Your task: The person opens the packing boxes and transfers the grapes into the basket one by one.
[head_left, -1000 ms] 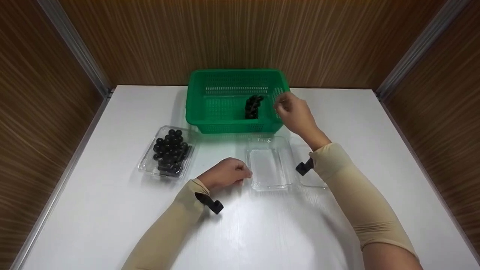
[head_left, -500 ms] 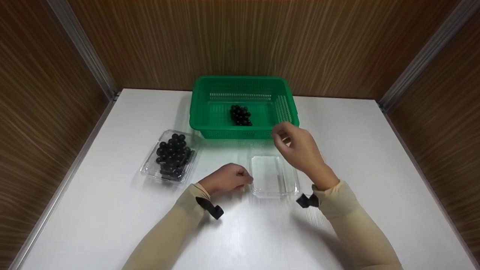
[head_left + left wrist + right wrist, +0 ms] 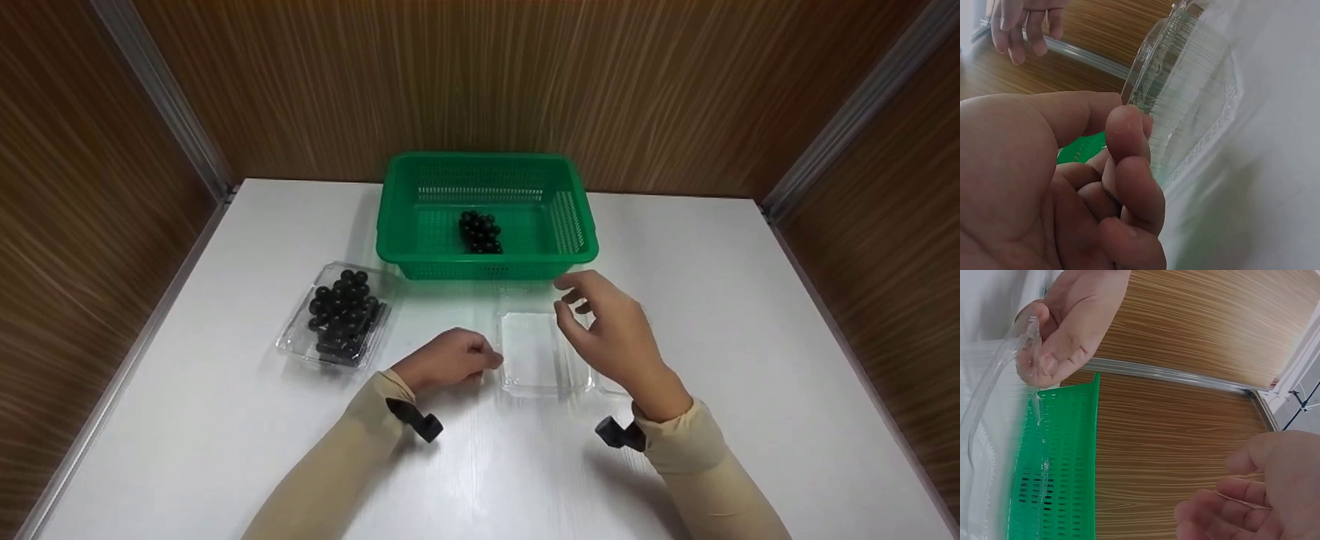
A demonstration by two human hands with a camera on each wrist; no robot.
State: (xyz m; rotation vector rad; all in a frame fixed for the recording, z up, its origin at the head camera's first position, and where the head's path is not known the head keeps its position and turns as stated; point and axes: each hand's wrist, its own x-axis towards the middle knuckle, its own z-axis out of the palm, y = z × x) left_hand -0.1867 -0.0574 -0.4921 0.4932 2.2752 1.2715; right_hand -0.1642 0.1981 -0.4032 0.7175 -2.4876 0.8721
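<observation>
My left hand pinches the left rim of an open clear plastic clamshell box between thumb and fingers; the left wrist view shows the grip close up. No fruit shows inside this box, and its lid half lies to the right, partly hidden. Over that right side hovers my right hand, fingers loosely bent and apart, holding nothing. A bunch of dark grapes lies in the green plastic basket behind both hands.
Left of my left hand stands another clear box with dark grapes in it. The white table is bounded by wood-grain panels at the back and sides.
My right hand has drawn back from the basket toward me, its fingers parting. The grape bunch, upright at the basket's right earlier, now lies nearer its middle. My left hand keeps its place.
</observation>
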